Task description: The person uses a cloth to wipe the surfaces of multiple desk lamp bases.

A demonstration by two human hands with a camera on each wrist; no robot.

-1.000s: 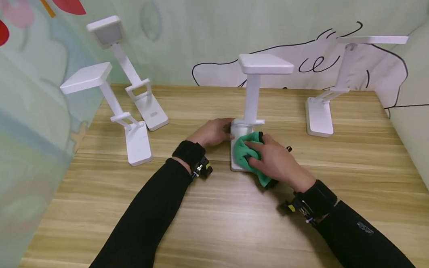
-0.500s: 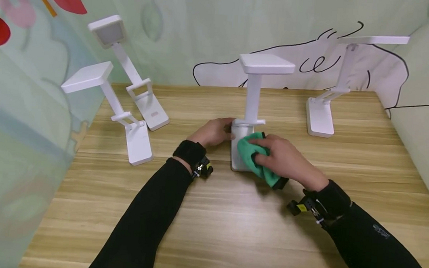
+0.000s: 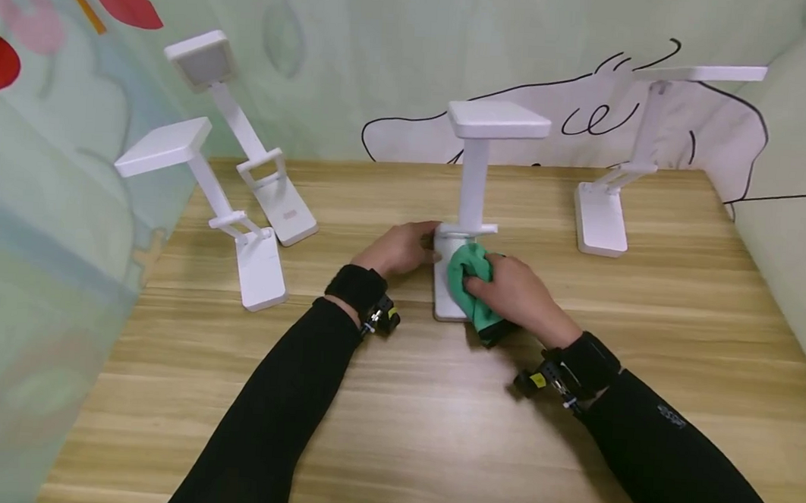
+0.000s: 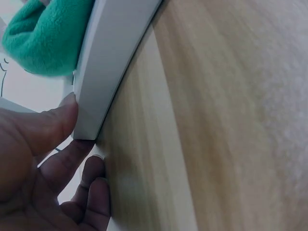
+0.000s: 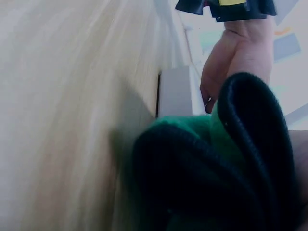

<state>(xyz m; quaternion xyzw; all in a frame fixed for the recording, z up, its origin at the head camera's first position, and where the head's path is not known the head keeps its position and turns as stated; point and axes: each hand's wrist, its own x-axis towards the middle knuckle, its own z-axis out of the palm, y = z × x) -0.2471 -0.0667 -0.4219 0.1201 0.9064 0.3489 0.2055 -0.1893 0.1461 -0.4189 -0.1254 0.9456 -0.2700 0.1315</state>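
A white desk lamp (image 3: 473, 183) stands in the middle of the table in the head view. My left hand (image 3: 399, 247) holds its base (image 3: 449, 284) at the back left; in the left wrist view the thumb (image 4: 60, 120) and a finger touch the base corner. A green cloth (image 3: 469, 274) with dark edging lies bunched against the top and right side of the base. My right hand (image 3: 520, 296) grips this cloth, thumb over it, its other fingers partly hidden. Up close, the right wrist view shows the folded dark edging (image 5: 250, 134).
Two more white desk lamps, a front one (image 3: 260, 270) and a rear one (image 3: 285, 207), stand at the left. Another desk lamp (image 3: 599, 220) stands at the back right. A printed curtain (image 3: 358, 59) rises behind the wooden table (image 3: 393, 433).
My right hand first drew the cloth right, partly off the lamp base, then brought it back left toward the base. The left hand and the lamps stayed in place.
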